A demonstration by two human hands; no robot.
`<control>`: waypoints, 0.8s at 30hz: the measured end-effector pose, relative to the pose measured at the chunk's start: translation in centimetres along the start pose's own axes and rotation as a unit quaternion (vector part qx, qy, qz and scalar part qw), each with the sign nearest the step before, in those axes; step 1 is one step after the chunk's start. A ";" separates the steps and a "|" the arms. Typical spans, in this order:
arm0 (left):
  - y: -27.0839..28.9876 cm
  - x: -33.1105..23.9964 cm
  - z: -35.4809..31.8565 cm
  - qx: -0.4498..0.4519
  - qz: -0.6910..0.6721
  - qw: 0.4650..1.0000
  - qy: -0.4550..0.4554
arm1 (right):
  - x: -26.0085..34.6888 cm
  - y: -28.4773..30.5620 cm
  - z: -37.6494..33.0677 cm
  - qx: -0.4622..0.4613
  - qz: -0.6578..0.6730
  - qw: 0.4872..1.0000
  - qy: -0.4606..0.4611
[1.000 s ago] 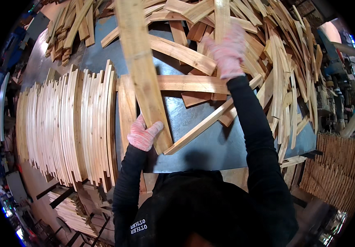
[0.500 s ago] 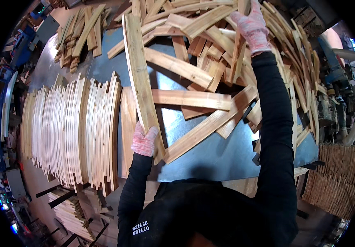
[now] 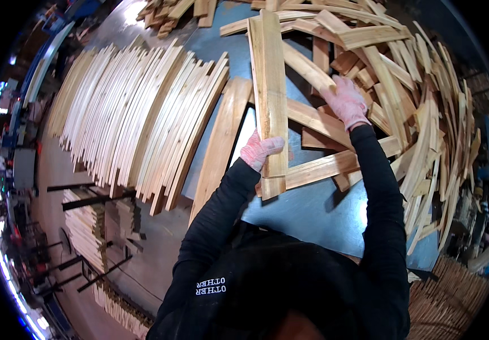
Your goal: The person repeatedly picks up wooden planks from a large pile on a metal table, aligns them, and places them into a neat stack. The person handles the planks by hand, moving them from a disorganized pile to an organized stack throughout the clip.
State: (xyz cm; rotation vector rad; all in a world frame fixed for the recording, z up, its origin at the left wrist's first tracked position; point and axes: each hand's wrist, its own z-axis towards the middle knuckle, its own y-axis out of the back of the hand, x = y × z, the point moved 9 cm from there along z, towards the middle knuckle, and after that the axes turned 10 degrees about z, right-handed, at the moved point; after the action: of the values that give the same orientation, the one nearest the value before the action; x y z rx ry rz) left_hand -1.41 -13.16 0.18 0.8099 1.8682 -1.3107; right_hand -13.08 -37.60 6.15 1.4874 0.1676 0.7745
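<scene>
Dim workshop is surrounding blue-grey metal table [image 3: 323, 209]. At left, row of boards [image 3: 137, 107] is standing on edge. Next, loose plank [image 3: 221, 141] is lying slanted. Centre, left hand [image 3: 262, 150] is gripping long board [image 3: 271, 85] near its lower end, thumb crossing face; wood probably light, stiff, slightly rough, best held across both long edges. Right hand [image 3: 349, 102] is touching near end of angled plank [image 3: 306, 65]; finger closure unclear. Far right, tangled pile [image 3: 428, 147] is overlapping, crowding reach.
</scene>
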 end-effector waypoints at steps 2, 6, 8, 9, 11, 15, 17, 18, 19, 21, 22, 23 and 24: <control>0.9 -0.7 -2.1 -0.026 -0.022 0.999 -0.002 | -1.8 -1.0 -1.1 -0.028 -0.145 0.989 0.003; 3.7 1.0 -3.4 -0.016 0.000 1.000 -0.003 | -4.4 -1.4 0.4 0.072 -0.113 0.989 -0.066; 4.9 2.4 -3.2 0.010 -0.051 0.999 0.015 | -3.1 -0.4 0.1 0.096 -0.015 0.992 -0.074; 5.0 2.2 -3.5 -0.032 -0.065 0.997 0.018 | -2.5 -0.5 -0.9 0.163 0.040 0.980 -0.104; 5.0 2.7 -3.3 -0.036 -0.105 0.993 0.033 | -2.5 -2.2 -5.4 0.259 0.320 0.890 -0.197; 4.9 3.9 -2.8 -0.056 -0.118 0.991 0.033 | 3.0 -2.5 -14.4 0.240 0.606 0.722 -0.233; 4.6 4.6 -2.8 -0.107 -0.091 0.989 0.033 | 4.9 -4.7 -17.6 0.246 0.556 0.758 -0.235; 4.4 5.1 -2.5 -0.080 -0.063 0.995 0.017 | 5.6 -6.6 -19.2 0.244 0.533 0.774 -0.239; 4.4 5.8 -2.5 -0.111 -0.030 0.993 0.000 | 7.0 -7.1 -20.2 0.203 0.430 0.864 -0.163; 4.5 7.4 -2.7 -0.144 0.017 0.989 0.028 | 9.3 -8.9 -22.1 0.214 0.343 0.901 -0.154; 3.9 7.9 -3.3 -0.128 -0.026 0.991 0.040 | 8.5 -9.3 -22.6 0.187 0.392 0.886 -0.163; 3.5 8.2 -4.0 -0.113 -0.069 0.990 0.051 | 7.0 -10.2 -23.3 0.159 0.440 0.867 -0.171; 3.2 7.2 -4.6 -0.100 -0.110 0.987 0.057 | 6.0 -10.5 -23.4 0.131 0.488 0.846 -0.173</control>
State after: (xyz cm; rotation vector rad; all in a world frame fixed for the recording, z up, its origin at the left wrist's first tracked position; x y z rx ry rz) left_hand -3.73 -7.14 -6.24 0.5969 2.1913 -1.2023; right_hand -17.66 -13.87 -4.31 1.9418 -0.8626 1.2896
